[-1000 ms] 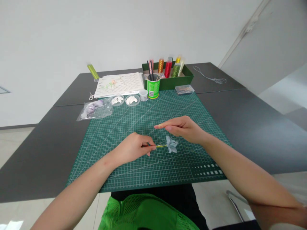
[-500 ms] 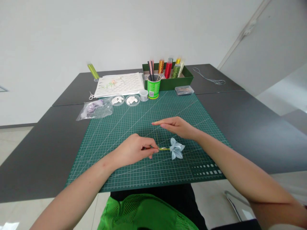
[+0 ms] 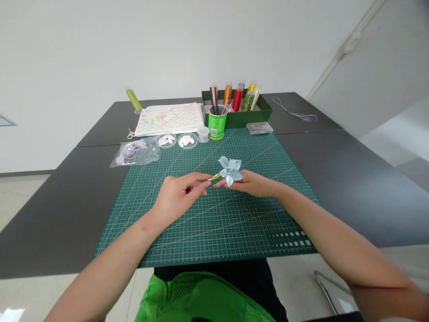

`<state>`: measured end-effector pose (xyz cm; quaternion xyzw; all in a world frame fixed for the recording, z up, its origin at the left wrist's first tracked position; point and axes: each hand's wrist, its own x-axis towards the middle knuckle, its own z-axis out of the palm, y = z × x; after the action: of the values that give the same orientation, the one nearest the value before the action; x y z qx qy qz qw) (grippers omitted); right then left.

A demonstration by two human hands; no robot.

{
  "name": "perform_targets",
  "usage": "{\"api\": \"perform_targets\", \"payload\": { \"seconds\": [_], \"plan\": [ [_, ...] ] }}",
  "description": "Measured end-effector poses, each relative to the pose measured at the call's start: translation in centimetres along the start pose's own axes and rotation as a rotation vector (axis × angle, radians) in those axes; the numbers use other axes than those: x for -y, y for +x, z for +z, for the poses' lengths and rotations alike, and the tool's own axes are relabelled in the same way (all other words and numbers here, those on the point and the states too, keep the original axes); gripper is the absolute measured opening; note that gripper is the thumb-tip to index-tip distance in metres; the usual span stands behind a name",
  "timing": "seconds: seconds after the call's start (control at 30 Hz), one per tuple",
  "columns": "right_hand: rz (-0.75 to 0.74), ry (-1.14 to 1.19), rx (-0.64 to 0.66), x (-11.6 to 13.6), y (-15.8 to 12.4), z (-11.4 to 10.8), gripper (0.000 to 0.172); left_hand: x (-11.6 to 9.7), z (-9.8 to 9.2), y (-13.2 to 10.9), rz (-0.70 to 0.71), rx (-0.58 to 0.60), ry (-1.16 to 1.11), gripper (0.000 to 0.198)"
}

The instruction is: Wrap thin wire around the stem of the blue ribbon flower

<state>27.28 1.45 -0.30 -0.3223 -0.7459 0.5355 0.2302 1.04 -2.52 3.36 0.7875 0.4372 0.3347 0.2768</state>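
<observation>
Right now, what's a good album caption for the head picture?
Left hand holds a blue artificial flower by its stem above a cutting mat.

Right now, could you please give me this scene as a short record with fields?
Left hand: pinching the yellow-green stem
Right hand: partly behind the flower, contact unclear
Flower: pale blue petals, held over the cutting mat
Cutting mat: green, gridded, on a dark table
Green can: at the mat's far edge, upright
Box: dark green, holding thread spools
</observation>
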Motion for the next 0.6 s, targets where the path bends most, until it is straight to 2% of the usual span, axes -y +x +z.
{"api": "perform_targets", "payload": {
  "seconds": [0.1,0.17,0.27,0.33,0.4,0.47,0.53,0.6],
  "plan": [
    [0.064,0.047,0.029,0.3,0.0,0.0,0.034,0.0,0.1,0.1,-0.067,-0.014,-0.075,0.023],
    [0.097,0.137,-0.054,0.3,0.1,0.0,0.042,-0.1,0.0,0.3,-0.112,-0.010,-0.136,0.025],
    [0.199,0.147,-0.373,-0.2,0.5,-0.4,0.051,-0.2,0.0,0.5,-0.167,-0.001,-0.193,0.027],
    [0.262,0.045,-0.598,-0.6,0.7,-0.7,0.045,-0.2,0.0,0.6,-0.184,0.009,-0.213,0.028],
    [0.218,-0.156,-0.777,-0.9,0.8,-0.9,0.031,-0.1,0.0,0.6,-0.191,0.016,-0.224,0.027],
    [0.095,-0.355,-0.874,-0.8,0.7,-0.5,0.018,-0.1,0.1,0.6,-0.198,0.018,-0.226,0.027],
    [-0.016,-0.372,-0.820,-0.3,0.6,0.6,0.026,0.0,0.2,0.6,-0.199,0.015,-0.228,0.027],
    [-0.053,-0.130,-0.593,0.5,0.4,2.2,0.032,0.1,0.3,0.7,-0.197,0.009,-0.226,0.027]
  ]
}}
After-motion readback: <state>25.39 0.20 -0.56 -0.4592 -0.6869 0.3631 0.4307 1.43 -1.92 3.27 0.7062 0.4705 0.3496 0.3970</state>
